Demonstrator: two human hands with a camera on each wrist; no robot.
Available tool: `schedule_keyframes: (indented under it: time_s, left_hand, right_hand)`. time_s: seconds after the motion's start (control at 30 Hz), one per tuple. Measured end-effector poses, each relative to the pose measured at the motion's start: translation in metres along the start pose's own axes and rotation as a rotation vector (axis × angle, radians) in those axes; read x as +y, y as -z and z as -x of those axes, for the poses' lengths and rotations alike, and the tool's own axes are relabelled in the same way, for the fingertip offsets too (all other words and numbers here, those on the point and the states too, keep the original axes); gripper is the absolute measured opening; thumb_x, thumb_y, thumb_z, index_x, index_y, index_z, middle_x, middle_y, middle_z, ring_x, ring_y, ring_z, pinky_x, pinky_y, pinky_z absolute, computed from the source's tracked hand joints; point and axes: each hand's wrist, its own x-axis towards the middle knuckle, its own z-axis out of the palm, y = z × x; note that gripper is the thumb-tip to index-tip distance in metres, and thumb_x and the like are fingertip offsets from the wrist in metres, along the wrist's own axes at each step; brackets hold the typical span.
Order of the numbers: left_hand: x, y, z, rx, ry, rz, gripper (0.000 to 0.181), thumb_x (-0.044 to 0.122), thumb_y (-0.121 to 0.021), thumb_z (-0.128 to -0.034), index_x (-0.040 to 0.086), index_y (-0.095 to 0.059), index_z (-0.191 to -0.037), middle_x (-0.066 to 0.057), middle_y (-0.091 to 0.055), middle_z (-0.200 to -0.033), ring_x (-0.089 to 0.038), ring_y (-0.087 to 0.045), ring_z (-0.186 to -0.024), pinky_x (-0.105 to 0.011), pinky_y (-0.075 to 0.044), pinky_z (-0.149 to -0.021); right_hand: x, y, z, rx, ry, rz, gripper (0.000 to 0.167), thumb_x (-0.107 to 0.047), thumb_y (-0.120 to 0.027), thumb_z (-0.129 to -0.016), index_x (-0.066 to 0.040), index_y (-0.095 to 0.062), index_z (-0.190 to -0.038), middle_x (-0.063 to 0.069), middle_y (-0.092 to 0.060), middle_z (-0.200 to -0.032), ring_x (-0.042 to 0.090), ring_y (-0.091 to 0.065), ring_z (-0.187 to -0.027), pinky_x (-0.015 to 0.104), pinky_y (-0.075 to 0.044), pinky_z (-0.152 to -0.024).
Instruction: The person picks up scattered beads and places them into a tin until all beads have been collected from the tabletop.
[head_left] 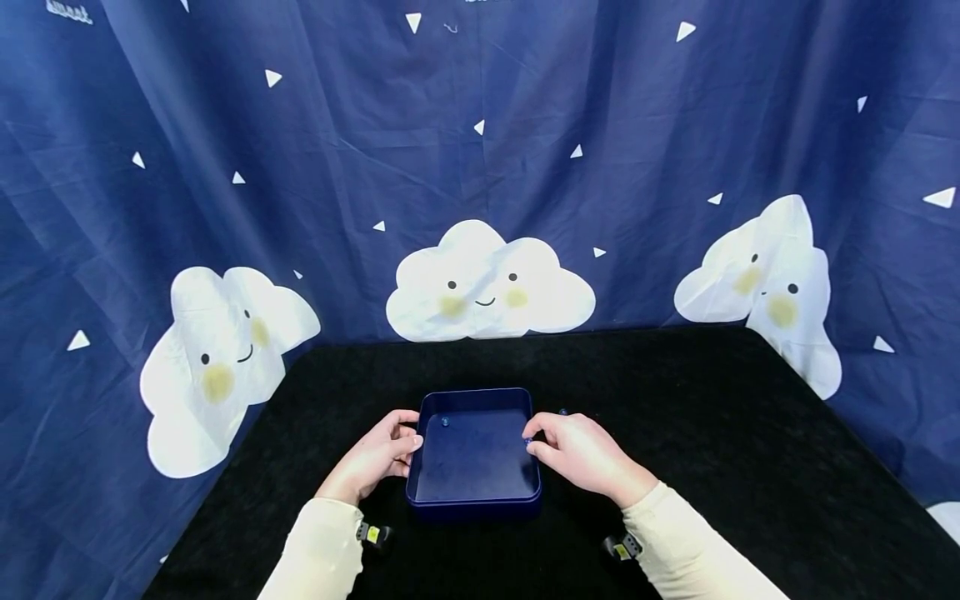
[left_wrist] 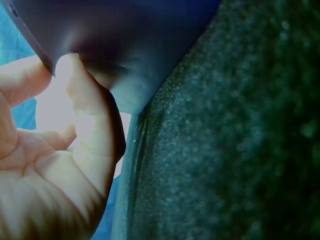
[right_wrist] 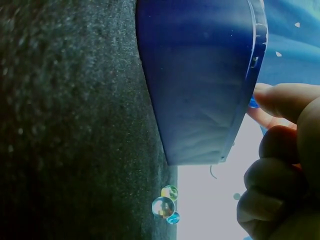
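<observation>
A dark blue rectangular box (head_left: 474,502) with low walls and no lid stands on the black cloth. My left hand (head_left: 378,454) holds its left wall, with the thumb at the rim and a bent finger against the outer side in the left wrist view. My right hand (head_left: 581,450) is at the right rim and pinches a small blue marble (right_wrist: 253,103) between thumb and index finger. Its other fingers are curled in. One marble (head_left: 446,422) lies inside the box, near the far left corner.
Beyond the box, the right wrist view shows a clear marble (right_wrist: 163,207), a yellow-green one (right_wrist: 170,192) and a blue one (right_wrist: 173,218) close together on the black cloth (head_left: 675,400). A blue curtain (head_left: 337,167) with clouds hangs behind the table.
</observation>
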Motion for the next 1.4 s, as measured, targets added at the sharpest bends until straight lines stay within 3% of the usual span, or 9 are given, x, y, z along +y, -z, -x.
schedule_keyframes:
  time_s: [0.43,0.87,1.13,1.4]
  left_hand:
    - [0.004,-0.001,0.003,-0.015,-0.011,0.003,0.050,0.010,-0.060,-0.0987,0.001,-0.038,-0.143,-0.011,-0.055,-0.103,-0.018,-0.057,-0.074,-0.030,-0.053,-0.061]
    - [0.005,-0.001,0.003,-0.007,-0.003,-0.003,0.049,0.010,-0.061,-0.0982,0.002,-0.040,-0.142,-0.011,-0.055,-0.103,-0.018,-0.058,-0.074,-0.030,-0.053,-0.062]
    - [0.004,-0.001,0.002,-0.009,-0.004,0.005,0.050,0.009,-0.061,-0.0980,0.001,-0.039,-0.142,-0.011,-0.055,-0.102,-0.018,-0.057,-0.074,-0.030,-0.053,-0.062]
    - [0.001,0.000,0.002,-0.008,-0.003,0.007,0.050,0.009,-0.062,-0.0975,0.002,-0.040,-0.142,-0.013,-0.055,-0.104,-0.019,-0.058,-0.074,-0.030,-0.053,-0.062]
  right_hand:
    - [-0.003,0.000,0.001,-0.027,-0.019,-0.005,0.014,-0.028,-0.071,-0.094,-0.026,-0.071,-0.108,-0.016,-0.045,-0.059,0.001,-0.043,-0.048,0.024,-0.041,-0.051]
    - [0.002,0.003,0.000,0.000,-0.007,0.004,0.012,-0.026,-0.072,-0.092,-0.027,-0.070,-0.104,-0.017,-0.045,-0.060,0.001,-0.042,-0.050,0.024,-0.041,-0.053]
    - [0.016,0.019,-0.002,0.057,-0.040,-0.034,0.013,-0.023,-0.073,-0.091,-0.025,-0.070,-0.103,-0.017,-0.046,-0.060,0.001,-0.043,-0.048,0.025,-0.042,-0.054]
    - [0.050,0.044,0.002,0.082,-0.152,-0.071,0.016,-0.021,-0.072,-0.092,-0.021,-0.070,-0.108,-0.010,-0.049,-0.061,0.009,-0.050,-0.051,0.031,-0.045,-0.057]
